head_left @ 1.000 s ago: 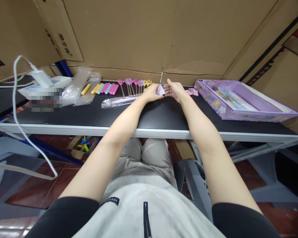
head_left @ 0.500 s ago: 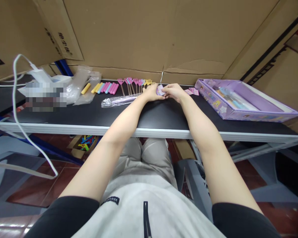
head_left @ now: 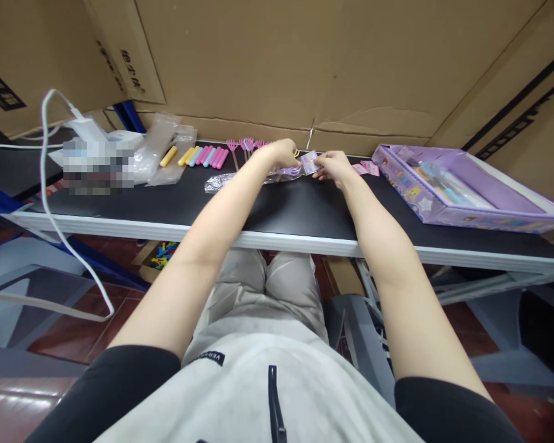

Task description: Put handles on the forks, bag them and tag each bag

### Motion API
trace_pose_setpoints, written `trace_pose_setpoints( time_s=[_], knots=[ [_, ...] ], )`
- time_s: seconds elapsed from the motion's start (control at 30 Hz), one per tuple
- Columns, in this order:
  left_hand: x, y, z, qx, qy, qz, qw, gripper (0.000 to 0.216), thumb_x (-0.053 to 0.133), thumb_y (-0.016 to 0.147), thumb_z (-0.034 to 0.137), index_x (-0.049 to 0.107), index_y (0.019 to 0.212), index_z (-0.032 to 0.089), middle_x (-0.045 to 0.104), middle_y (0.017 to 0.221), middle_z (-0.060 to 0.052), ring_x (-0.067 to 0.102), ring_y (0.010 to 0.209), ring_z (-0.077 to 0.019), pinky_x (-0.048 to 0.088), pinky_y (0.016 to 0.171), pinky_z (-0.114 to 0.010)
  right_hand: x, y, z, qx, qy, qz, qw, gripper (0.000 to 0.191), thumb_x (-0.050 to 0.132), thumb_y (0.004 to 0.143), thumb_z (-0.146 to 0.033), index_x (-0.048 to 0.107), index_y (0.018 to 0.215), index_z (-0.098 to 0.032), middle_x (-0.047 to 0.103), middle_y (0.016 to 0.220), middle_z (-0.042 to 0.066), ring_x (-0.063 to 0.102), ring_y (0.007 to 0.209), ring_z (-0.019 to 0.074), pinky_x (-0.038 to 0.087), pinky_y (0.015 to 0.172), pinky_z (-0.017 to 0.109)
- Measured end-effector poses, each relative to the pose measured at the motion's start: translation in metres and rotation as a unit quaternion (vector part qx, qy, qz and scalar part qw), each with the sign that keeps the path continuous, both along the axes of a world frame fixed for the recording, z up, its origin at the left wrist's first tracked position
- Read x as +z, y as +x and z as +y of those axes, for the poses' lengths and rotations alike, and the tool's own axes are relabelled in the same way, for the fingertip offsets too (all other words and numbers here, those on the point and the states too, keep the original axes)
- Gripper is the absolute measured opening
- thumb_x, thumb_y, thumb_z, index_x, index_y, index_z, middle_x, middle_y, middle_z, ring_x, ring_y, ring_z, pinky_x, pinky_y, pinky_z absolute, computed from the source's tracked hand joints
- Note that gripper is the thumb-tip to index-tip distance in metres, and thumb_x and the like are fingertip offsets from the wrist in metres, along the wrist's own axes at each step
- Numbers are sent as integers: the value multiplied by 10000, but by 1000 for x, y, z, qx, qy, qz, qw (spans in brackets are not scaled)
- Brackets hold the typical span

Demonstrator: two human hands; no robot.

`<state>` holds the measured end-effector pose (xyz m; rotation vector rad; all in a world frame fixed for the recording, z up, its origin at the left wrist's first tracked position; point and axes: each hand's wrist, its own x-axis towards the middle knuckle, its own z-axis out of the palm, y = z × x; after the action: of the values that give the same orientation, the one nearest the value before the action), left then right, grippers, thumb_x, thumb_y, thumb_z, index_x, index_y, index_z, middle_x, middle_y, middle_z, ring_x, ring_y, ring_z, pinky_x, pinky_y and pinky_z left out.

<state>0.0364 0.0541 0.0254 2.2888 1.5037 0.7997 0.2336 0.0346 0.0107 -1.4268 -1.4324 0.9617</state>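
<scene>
My right hand (head_left: 333, 167) pinches a small pink-and-purple printed card (head_left: 309, 162) between thumb and fingers, above the black tabletop. To its left, my left hand (head_left: 284, 152) is bent downward over a clear plastic sleeve (head_left: 219, 183); its fingertips are largely hidden, so any grip is unclear. Inside the sleeve, a purple claw-shaped head (head_left: 290, 173) shows just below that hand. Behind my left forearm lie several back scratchers with pink claw heads (head_left: 232, 145) and thin brown rods. A bit of a yellow claw head (head_left: 296, 153) peeks out beside my left hand.
Coloured handle grips (head_left: 207, 156) lie in a row at the left, near clear bags (head_left: 159, 144) and a white cable (head_left: 46, 178). Pink cards (head_left: 370, 168) lie beside a purple display box (head_left: 471, 216) at the right. Cardboard (head_left: 277, 67) walls the back.
My left hand has come off the card and shifted over the sleeve, uncovering the purple claw head. The card stays in my right hand. The whole view has shifted slightly.
</scene>
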Motion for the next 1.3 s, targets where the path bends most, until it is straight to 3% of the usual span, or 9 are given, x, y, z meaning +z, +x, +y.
trace_pose_setpoints(
  time_s=[0.07, 0.17, 0.27, 0.4, 0.57, 0.73, 0.93, 1.13, 1.3],
  knots=[
    [14, -16, -11, 56, -71, 42, 995, 389, 876, 666, 212, 808, 1047, 162, 734, 1047, -76, 646, 1327, -382, 476, 1163, -407, -1, 0, 2, -4, 10, 3, 1000, 225, 725, 886, -44, 584, 818, -206, 602, 621, -6, 611, 508, 124, 501, 533, 225],
    [20, -45, -30, 85, -65, 42, 993, 303, 865, 661, 193, 770, 948, 175, 702, 941, -58, 668, 1258, -361, 493, 1120, -397, -3, 0, 5, -28, 29, 0, 999, 222, 668, 914, -48, 568, 797, -208, 606, 636, 10, 610, 537, 130, 549, 600, 260],
    [8, -68, -41, 75, -65, 23, 995, 181, 832, 716, 239, 710, 847, 210, 692, 829, -44, 714, 1052, -306, 539, 1010, -390, -6, 2, 11, -39, 44, 0, 998, 209, 652, 917, -63, 564, 802, -214, 603, 652, 14, 645, 609, 159, 606, 700, 329],
    [-11, -83, -40, 59, -88, -28, 994, 191, 836, 712, 285, 696, 832, 236, 680, 771, -37, 711, 910, -273, 557, 897, -395, -13, 8, 24, -39, 68, 10, 997, 187, 679, 904, -82, 578, 815, -212, 614, 700, 30, 697, 719, 207, 635, 817, 431],
    [-12, -79, -38, 49, -101, -2, 994, 269, 891, 619, 302, 696, 797, 249, 692, 784, -14, 705, 965, -276, 545, 926, -356, -17, 11, 32, -42, 83, 24, 995, 175, 657, 914, -81, 588, 827, -217, 592, 687, 25, 708, 767, 227, 640, 866, 469],
    [-7, -70, -46, 55, -126, -22, 990, 258, 879, 592, 197, 704, 775, 241, 690, 772, -13, 712, 1058, -309, 526, 971, -366, -14, 8, 28, -39, 87, 22, 995, 191, 656, 874, -33, 592, 815, -204, 621, 744, 50, 724, 834, 250, 629, 908, 496],
    [-6, -66, -53, 28, -132, -87, 987, 215, 870, 608, 155, 738, 759, 232, 660, 710, -17, 719, 958, -300, 535, 926, -412, -2, 5, 20, -68, 93, 65, 991, 193, 620, 874, -6, 603, 872, -198, 651, 817, 46, 740, 898, 235, 629, 931, 451],
    [-5, -57, -60, 14, -139, -168, 976, 216, 876, 690, 213, 764, 875, 209, 700, 788, -39, 726, 924, -269, 561, 896, -433, 10, 0, 13, -79, 131, 33, 988, 279, 630, 930, -68, 675, 1185, -172, 733, 1151, 117, 734, 1013, 199, 621, 913, 340],
    [-1, -48, -65, 47, -147, -263, 952, 262, 871, 738, 177, 737, 963, 179, 703, 869, -68, 746, 1023, -296, 577, 962, -474, 4, 2, 13, -63, 183, -78, 978, 467, 655, 958, -156, 619, 1423, -184, 645, 1471, 186, 725, 1160, 260, 614, 995, 403]
  ],
)
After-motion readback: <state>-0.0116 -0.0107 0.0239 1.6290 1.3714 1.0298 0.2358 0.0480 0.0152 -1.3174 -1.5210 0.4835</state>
